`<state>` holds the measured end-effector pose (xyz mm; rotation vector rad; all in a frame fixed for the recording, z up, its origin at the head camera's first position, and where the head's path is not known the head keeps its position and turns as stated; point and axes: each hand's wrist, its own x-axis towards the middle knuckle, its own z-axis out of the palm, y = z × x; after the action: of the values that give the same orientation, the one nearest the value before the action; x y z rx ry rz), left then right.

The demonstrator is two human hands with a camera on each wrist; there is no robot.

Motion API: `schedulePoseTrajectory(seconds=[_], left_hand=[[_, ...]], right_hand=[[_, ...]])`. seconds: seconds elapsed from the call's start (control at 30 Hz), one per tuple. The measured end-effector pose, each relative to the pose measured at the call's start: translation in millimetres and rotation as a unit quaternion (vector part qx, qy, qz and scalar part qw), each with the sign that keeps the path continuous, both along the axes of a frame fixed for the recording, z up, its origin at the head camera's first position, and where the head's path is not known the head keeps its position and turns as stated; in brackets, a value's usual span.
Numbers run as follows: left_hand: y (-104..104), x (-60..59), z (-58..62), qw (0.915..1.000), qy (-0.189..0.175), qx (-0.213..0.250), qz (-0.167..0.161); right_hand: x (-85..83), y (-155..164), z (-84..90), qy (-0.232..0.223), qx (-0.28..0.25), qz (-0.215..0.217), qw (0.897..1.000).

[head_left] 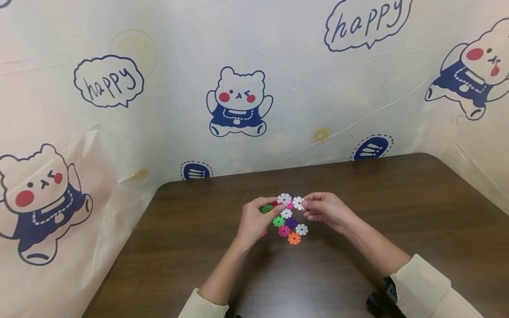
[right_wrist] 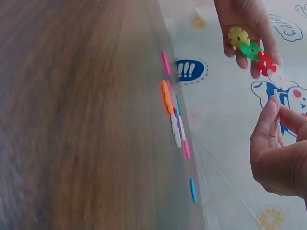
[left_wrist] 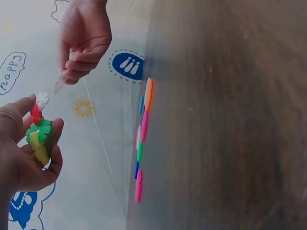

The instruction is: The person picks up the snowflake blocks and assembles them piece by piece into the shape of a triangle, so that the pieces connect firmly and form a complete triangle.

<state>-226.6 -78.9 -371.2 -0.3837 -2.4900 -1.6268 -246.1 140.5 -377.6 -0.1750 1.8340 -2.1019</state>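
Note:
My left hand point(head_left: 267, 209) grips a short chain of joined snowflake discs point(left_wrist: 39, 134), yellow, green, red and white, held just above the table. My right hand point(head_left: 305, 204) pinches a single white disc point(head_left: 298, 203) right beside the chain's white end disc point(head_left: 284, 198); whether they touch is unclear. The left wrist view has the right hand point(left_wrist: 72, 76) above the chain with the white disc point(left_wrist: 59, 86) at its fingertips. In the right wrist view the chain point(right_wrist: 250, 49) sits in the left hand point(right_wrist: 249, 57).
Several loose discs point(head_left: 291, 226), white, green, purple, magenta and orange, lie on the dark wooden table point(head_left: 397, 212) under the hands. A bear-printed cloth point(head_left: 238, 101) walls in the back and both sides. A dark wrist device point(head_left: 381, 298) shows at the right sleeve.

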Motion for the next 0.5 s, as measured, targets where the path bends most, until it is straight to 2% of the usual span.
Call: schedulePoseTrajectory(seconds=[0.17, 0.33, 0.5], left_hand=[[2.3, 0.3, -2.0, 0.9997, -0.008, 0.023, 0.007], [4.9, 0.1, -3.4, 0.9994, -0.016, 0.031, 0.009], [6.7, 1.3, -4.1, 0.9996, -0.009, 0.025, 0.006]], right_hand=[[0.7, -1.9, 0.5, -0.025, -0.055, 0.001, 0.998], [0.8, -3.4, 0.8, -0.041, -0.072, -0.002, 0.997], [2.3, -6.0, 2.4, -0.051, -0.079, -0.007, 0.996]])
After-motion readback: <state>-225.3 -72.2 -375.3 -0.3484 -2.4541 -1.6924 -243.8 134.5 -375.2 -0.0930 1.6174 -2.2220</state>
